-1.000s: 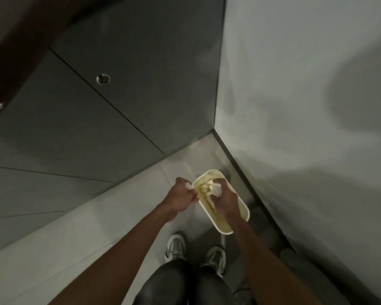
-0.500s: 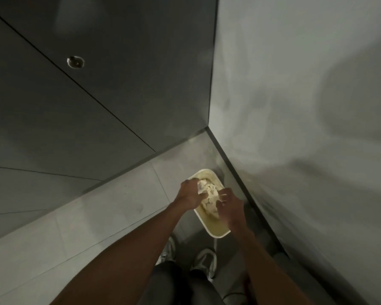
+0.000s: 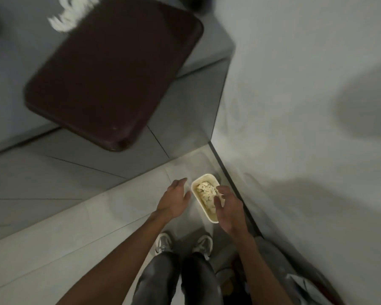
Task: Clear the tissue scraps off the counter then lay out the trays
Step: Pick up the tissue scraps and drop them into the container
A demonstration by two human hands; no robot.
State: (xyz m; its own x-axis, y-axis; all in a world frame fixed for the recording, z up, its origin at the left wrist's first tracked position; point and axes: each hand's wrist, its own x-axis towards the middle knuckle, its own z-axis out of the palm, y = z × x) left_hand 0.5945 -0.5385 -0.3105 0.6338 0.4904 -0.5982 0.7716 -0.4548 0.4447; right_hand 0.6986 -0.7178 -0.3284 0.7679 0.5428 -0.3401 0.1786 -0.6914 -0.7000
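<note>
Half a second ago both hands were bunched over the bin, the left one gripping tissue. Now the left hand (image 3: 174, 199) is hanging just left of the bin (image 3: 193, 190), clear of it, with fingers spread and holding nothing. The right hand (image 3: 227, 208) is hovering over the bin's right rim, its fingers loosely bent and gripping nothing; whether the fingertips are touching the paper cannot be told. The tissue scraps (image 3: 204, 191) are lying heaped inside the bin, which is sitting on the floor (image 3: 53, 238) in the lower middle of the frame, close to the wall (image 3: 295, 106) on the right.

The view is also taking in more than before: a dark brown tray (image 3: 110, 71) is filling the upper left, lying on the grey counter (image 3: 7, 95) with one corner jutting past its edge. At the tray's far end, in the top left, more white tissue (image 3: 68, 18) is showing as a blur. Below the hands, two pale shoes (image 3: 163, 242) and dark trousers (image 3: 154, 278) are standing on the tiles.
</note>
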